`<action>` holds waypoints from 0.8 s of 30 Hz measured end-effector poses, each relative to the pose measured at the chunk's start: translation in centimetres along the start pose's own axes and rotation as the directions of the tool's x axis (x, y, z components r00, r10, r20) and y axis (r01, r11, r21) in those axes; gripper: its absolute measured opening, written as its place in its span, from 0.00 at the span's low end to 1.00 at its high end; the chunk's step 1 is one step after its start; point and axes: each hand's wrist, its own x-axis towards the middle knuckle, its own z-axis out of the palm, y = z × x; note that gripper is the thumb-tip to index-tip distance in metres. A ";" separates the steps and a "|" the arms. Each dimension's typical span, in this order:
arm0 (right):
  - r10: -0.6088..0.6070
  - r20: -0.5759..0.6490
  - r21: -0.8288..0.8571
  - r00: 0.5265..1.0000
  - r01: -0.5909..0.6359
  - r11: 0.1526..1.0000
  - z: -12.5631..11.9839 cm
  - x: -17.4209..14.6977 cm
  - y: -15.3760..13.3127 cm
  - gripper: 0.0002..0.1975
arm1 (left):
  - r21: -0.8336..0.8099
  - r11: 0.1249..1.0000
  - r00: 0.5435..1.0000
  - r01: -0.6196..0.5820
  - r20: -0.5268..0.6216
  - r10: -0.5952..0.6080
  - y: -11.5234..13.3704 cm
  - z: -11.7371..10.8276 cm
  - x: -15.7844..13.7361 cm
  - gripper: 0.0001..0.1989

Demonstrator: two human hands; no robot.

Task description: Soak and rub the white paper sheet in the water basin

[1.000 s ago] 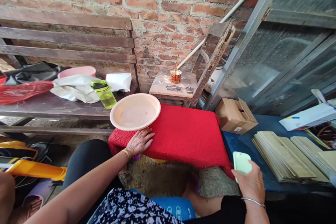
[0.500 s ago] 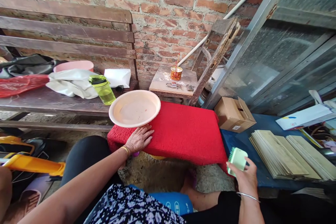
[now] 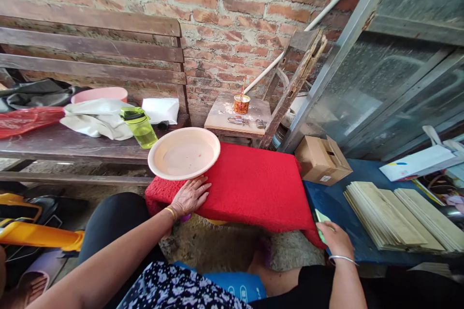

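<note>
My left hand [image 3: 190,194] lies flat on the near edge of the red cloth [image 3: 253,183], its fingers stretched out just below a pale plastic basin [image 3: 184,154]. The basin stands on the left end of the cloth with what looks like shallow water in it. At the cloth's right corner my right hand [image 3: 336,239] is closed around a light green scrubbing brush [image 3: 321,222]. Only a narrow side of the brush shows, and its bristles are hidden.
A green water bottle [image 3: 140,128] and white cloth [image 3: 97,118] lie on the wooden bench [image 3: 72,142] to the left. A cardboard box [image 3: 322,159] and stacked thin boards [image 3: 384,215] are on the right. Behind, a small chair [image 3: 224,116] holds a gold-red cup [image 3: 241,104] and padlocks.
My right hand has turned the brush, so its broad back and bristles no longer show. My left hand stays on the cloth. The whole view has shifted slightly.
</note>
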 end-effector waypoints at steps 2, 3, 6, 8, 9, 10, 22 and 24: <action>0.010 -0.035 -0.182 0.999 -0.016 0.983 0.0 0.7 -1.1 0.22 | 0.003 1.000 1.000 0.006 -0.002 -0.006 0.1 0.1 -0.1 0.19; -0.027 -0.035 -0.240 0.999 0.018 0.971 0.3 0.9 -2.3 0.25 | 0.008 1.000 1.000 0.004 -0.002 -0.004 0.1 0.2 -0.1 0.19; -0.301 0.077 -0.298 0.950 0.310 0.903 3.1 0.5 -8.2 0.30 | 0.016 1.000 1.000 -0.003 -0.005 0.003 0.2 0.2 -0.1 0.18; -0.466 0.201 -0.262 0.862 0.505 0.822 6.7 -0.7 -13.4 0.27 | 0.017 1.000 1.000 0.001 -0.009 -0.001 0.3 0.2 -0.2 0.18; -0.520 0.259 -0.239 0.814 0.575 0.782 8.8 -1.6 -16.0 0.25 | 0.020 1.000 1.000 0.004 -0.010 -0.003 0.3 0.1 -0.2 0.18; -0.561 0.308 -0.214 0.768 0.631 0.746 11.0 -2.6 -18.4 0.23 | 0.026 1.000 1.000 0.003 -0.009 -0.003 0.3 0.1 -0.2 0.18; -0.476 0.379 -0.299 0.794 0.592 0.748 12.6 2.7 -18.5 0.20 | 0.037 0.999 1.000 0.026 -0.018 -0.025 0.8 0.1 -0.6 0.18; -0.331 0.222 -0.426 0.917 0.396 0.814 9.4 6.1 -15.8 0.24 | 0.029 0.999 0.999 0.033 -0.016 -0.033 0.9 0.1 -0.6 0.18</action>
